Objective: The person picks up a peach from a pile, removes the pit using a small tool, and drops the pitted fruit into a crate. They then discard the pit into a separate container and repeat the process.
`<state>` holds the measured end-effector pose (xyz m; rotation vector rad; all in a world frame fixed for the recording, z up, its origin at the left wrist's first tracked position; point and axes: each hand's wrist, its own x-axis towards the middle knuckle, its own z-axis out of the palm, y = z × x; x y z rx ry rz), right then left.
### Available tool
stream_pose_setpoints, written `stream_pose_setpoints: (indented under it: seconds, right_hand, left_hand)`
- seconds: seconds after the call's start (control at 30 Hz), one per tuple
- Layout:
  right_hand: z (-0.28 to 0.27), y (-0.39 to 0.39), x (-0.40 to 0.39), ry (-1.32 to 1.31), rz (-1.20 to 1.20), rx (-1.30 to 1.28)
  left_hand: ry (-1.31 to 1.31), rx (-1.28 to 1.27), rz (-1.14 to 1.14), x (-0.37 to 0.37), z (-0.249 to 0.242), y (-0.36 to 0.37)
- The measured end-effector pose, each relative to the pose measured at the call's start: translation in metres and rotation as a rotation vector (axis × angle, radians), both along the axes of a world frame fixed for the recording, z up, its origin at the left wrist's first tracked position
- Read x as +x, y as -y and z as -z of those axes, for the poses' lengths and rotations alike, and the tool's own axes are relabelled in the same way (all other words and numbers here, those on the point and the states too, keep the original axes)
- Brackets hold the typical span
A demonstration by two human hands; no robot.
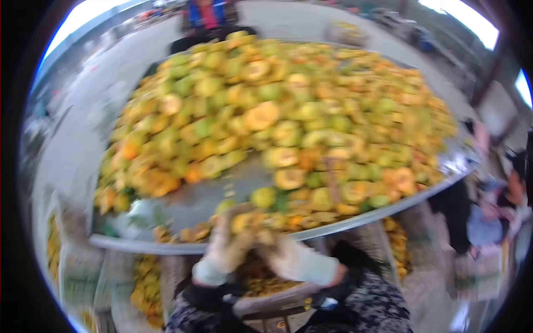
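Observation:
Both my hands wear pale, yellow-stained gloves and come together at the near edge of a metal table (233, 180). My left hand (225, 244) has its fingers curled round a yellow peach (241, 222). Close against it, my right hand (291, 258) points inward with bent fingers; blur hides what they hold, if anything. A big heap of whole and halved yellow-green peaches (266, 115) covers most of the table. One rounder peach (263, 197) lies just beyond my fingers. Below my hands sits a container of cut fruit pieces (269, 286).
The table's raised metal rim (355, 218) curves in front of me. Crates with yellow fruit (147, 291) stand below on the left, and more fruit (397, 250) on the right. Another person (208, 19) sits across the table; someone else (483, 222) is at the right.

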<state>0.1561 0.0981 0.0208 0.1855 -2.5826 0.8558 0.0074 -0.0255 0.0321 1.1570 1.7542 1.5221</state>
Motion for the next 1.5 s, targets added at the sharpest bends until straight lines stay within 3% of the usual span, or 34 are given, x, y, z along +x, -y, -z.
stream_pose_setpoints:
  seconds: [0.03,0.07,0.1,0.13,0.17,0.2,0.27,0.3,0.37,0.4,0.47,0.53,0.6,0.63,0.7,0.73,0.8,0.83,0.87,0.93,1.0,1.07,1.13,1.2,1.33,1.4,1.5]
  right_hand:
    - [0.038,0.006,-0.004,-0.006,0.069,0.008]
    - [-0.003,0.006,-0.003,0.078,0.053,-0.436]
    - [-0.001,0.011,-0.004,0.350,0.115,-0.566]
    - [-0.024,0.007,0.000,0.471,0.102,-0.560]
    - [0.011,0.013,-0.004,0.203,0.157,-0.459]
    - [0.021,0.007,-0.007,0.426,0.127,-0.553]
    - [-0.073,-0.008,0.010,0.760,0.144,-0.711]
    - [-0.047,-0.001,0.002,0.759,0.165,-0.714]
    - [0.022,0.008,-0.014,0.364,0.189,-0.733]
    - [0.011,0.008,-0.010,0.362,0.200,-0.740]
    - [-0.026,0.007,0.000,0.533,0.127,-1.269]
    - [-0.021,0.006,-0.003,0.546,0.118,-1.158]
    - [-0.023,0.005,0.003,0.526,0.148,-0.833]
    - [-0.025,0.004,0.005,0.525,0.149,-0.833]
    - [-0.030,0.006,0.008,0.598,0.146,-0.941]
    - [-0.035,0.007,0.008,0.641,0.128,-0.990]
    - [-0.048,0.001,0.012,0.741,0.111,-1.028]
    - [-0.038,0.003,0.011,0.679,0.088,-1.084]
    - [-0.011,0.007,0.005,0.673,0.085,-1.119]
    - [-0.023,0.005,0.007,0.691,0.134,-1.266]
    - [0.020,-0.006,0.007,0.481,0.042,-1.243]
    - [-0.025,-0.008,0.009,0.718,0.143,-1.565]
    - [-0.048,-0.008,0.006,0.800,0.143,-1.432]
    - [-0.046,-0.003,0.002,0.782,0.173,-1.234]
    - [-0.045,-0.003,0.002,0.770,0.136,-1.098]
    - [-0.046,-0.007,0.001,0.809,0.127,-1.176]
    - [-0.040,-0.011,0.003,0.813,0.142,-1.220]
  left_hand:
    - [-0.162,-0.030,0.016,-0.011,0.006,0.001]
    - [0.276,0.071,0.047,-0.006,0.011,-0.002]
    - [0.642,0.042,0.213,-0.006,-0.015,-0.002]
    - [0.512,-0.058,0.176,-0.015,-0.010,0.003]
    - [0.383,-0.028,0.180,-0.015,-0.010,-0.001]
    - [0.286,0.001,0.145,-0.017,-0.003,-0.003]
    - [0.201,0.011,0.031,-0.008,0.005,-0.005]
    - [0.207,0.013,0.050,-0.007,0.012,-0.005]
    - [-0.021,0.166,-0.150,0.004,0.025,-0.013]
    - [-0.019,0.162,-0.138,0.006,0.034,-0.016]
    - [-0.059,0.317,-0.177,0.006,0.053,-0.022]
    - [0.005,0.272,-0.170,0.006,0.052,-0.021]
    - [-0.047,0.168,-0.130,0.001,0.039,-0.019]
    - [-0.047,0.168,-0.128,0.000,0.029,-0.018]
    - [0.184,0.026,0.058,-0.001,0.008,-0.011]
    - [0.402,0.108,0.021,0.002,0.016,-0.017]
    - [0.134,-0.063,0.106,-0.011,0.008,-0.013]
    - [0.097,-0.075,0.129,-0.009,0.003,-0.015]
    - [0.087,-0.256,0.135,-0.011,-0.004,-0.020]
    - [-0.006,-0.120,0.022,-0.007,0.016,-0.025]
    - [0.053,0.059,0.011,0.007,-0.002,-0.025]
    - [0.289,0.028,-0.001,0.006,0.003,-0.023]
    - [0.061,0.016,-0.018,0.000,0.032,-0.015]
    - [0.030,0.050,-0.059,0.007,0.013,-0.017]
    - [0.123,0.000,0.018,0.001,0.005,-0.017]
    - [0.262,-0.068,0.015,0.000,0.003,-0.019]
    - [0.164,0.013,-0.036,0.008,0.009,-0.022]
